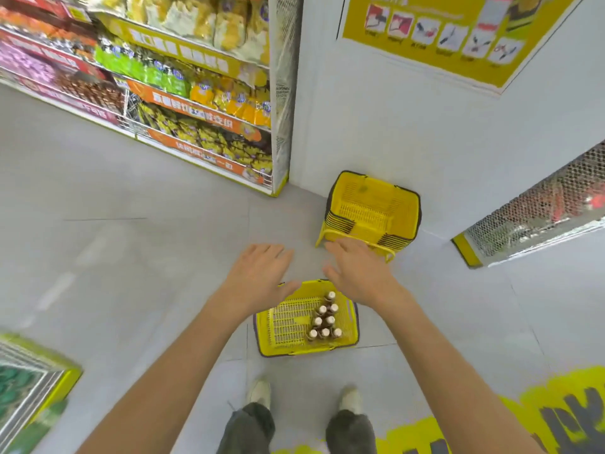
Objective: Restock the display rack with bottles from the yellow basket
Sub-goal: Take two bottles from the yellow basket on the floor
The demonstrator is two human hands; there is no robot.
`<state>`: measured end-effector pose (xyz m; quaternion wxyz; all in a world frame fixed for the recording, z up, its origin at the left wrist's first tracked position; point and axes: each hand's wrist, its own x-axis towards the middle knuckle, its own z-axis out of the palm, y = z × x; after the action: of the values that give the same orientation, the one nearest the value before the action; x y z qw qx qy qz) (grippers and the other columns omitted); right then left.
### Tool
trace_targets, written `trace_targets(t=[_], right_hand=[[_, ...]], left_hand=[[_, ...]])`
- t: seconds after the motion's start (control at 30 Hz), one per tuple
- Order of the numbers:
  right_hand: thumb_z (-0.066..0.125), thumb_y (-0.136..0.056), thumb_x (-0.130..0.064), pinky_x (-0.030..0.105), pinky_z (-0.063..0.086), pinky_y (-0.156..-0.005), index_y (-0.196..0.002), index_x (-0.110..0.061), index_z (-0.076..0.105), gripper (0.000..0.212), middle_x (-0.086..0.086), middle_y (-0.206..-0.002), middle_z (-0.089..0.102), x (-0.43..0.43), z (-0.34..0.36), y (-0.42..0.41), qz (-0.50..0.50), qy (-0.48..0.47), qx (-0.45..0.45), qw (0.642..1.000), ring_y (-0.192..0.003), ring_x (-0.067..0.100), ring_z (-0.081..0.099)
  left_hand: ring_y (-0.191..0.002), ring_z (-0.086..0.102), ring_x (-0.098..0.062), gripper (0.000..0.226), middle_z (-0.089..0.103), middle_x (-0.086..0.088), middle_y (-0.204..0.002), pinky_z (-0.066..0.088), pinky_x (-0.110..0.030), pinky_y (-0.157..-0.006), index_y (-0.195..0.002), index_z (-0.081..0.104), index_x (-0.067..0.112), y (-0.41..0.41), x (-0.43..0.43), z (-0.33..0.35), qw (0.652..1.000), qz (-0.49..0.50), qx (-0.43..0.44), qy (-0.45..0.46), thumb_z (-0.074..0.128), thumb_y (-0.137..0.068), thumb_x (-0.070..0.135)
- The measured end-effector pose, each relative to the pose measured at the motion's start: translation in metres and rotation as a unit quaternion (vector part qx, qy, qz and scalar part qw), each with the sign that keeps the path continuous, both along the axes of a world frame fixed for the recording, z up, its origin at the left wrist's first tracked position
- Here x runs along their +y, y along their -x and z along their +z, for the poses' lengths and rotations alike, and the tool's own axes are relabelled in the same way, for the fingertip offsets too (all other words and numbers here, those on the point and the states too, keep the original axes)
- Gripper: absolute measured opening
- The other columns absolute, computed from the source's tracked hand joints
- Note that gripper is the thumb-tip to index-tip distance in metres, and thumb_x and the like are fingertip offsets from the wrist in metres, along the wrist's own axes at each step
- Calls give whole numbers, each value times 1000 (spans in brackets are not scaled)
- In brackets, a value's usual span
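Standing on the grey tiled floor [163, 257], a person looks down at a yellow basket [284, 347] just ahead of both shoes [260, 393]; approx. nine dark bottles [324, 319] w/ pale caps stand upright in its right half, packed close together; left half of the basket shows bare mesh.

Left hand [258, 276] stretched fwd, palm down, fingers spread & holding nothing; it hovers above the basket's far-left edge, not touching it as far as can be seen. Right hand [357, 273] likewise palm down, fingers apart, empty; it sits over the basket's far-right corner & overlaps the near rim of a stack of yellow baskets [373, 211] in the view; contact w/ either can't be told.

That stack stands further off, against the white wall [376, 109], beyond the basket w/ bottles. Upper left: a display rack [196, 103] w/ shelves full of snack bags in yellow, green & orange; its wire-mesh end panel [283, 93] faces the wall. Right edge: another mesh panel [540, 211] w/ a yellow base; a yellow poster [442, 31] hangs on the wall above; yellow floor marking [540, 414] at lower right; corner of another shelf unit [32, 381] at lower left.
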<state>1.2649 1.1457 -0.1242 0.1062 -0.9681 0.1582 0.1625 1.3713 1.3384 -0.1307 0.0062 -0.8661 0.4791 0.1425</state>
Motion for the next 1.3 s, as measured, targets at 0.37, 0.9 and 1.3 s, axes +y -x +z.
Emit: trace_targets(t=[0.37,0.9,1.3], right_hand=[[46,-106,-44,47,49,-105,-140,-15,55,46,9,-147,54,-74,-172,57,66,-81,124,987,-141,32,44],[46,-107,-40,46,52,-93,-134,-12,57,40,11,-135,59,-111,-478,71,58,-108,183,976,-132,35,52],[53,-105,-29,49,50,-91,-131,-2,55,38,26,-129,62,-172,-759,-6,-99,-78,47,991,-120,46,60]], left_hand=[[-138,50,-26,65,56,-1,-144,36,-40,-116,-150,45,20,88,-59,-144,983,101,120,-94,44,-100,62],[-128,56,-27,57,62,-4,-134,44,-41,-108,-143,52,16,112,-95,-449,964,132,210,-95,50,-101,54],[-128,58,-35,50,62,-11,-138,51,-49,-99,-137,56,12,64,-190,-763,952,172,248,52,67,-97,40]])
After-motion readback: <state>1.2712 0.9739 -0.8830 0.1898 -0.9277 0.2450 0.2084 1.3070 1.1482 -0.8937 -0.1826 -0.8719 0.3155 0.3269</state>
